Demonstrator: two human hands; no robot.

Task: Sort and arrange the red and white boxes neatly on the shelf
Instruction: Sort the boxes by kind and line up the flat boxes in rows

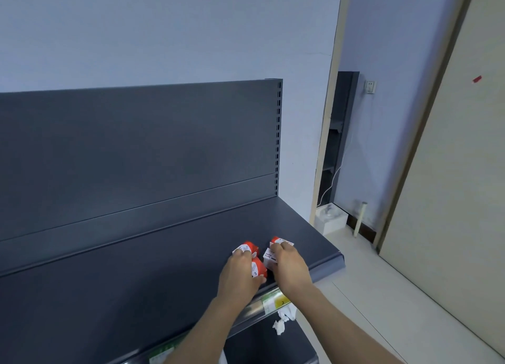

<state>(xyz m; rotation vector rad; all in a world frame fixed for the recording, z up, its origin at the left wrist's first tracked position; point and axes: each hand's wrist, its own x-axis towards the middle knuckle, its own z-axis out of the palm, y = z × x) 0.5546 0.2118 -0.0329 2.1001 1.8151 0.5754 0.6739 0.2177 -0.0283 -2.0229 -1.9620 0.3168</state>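
Down at the right-hand end of the dark grey metal shelf (164, 254), close to the front lip, sit the little red and white paper clip boxes, bunched in two short columns. The left hand (240, 273) is draped over its column: fingertips on the far-left box (247, 248) and thumb tucked against the near-left box (258, 268), so it looks like it's squeezing those two together front to back to close the gap. The right hand (289, 268) has its fingers curled over the top of the labelled paper clip box (270, 256). There might be a second box behind it, honestly can't tell under the fingers. My guess is both hands are squaring the columns up so they run parallel, with a thin dark gap between them. The rest of the shelf is bare metal. Below the front edge there's a price rail with a yellow tag (279, 302) and some crumpled white paper (281, 324)
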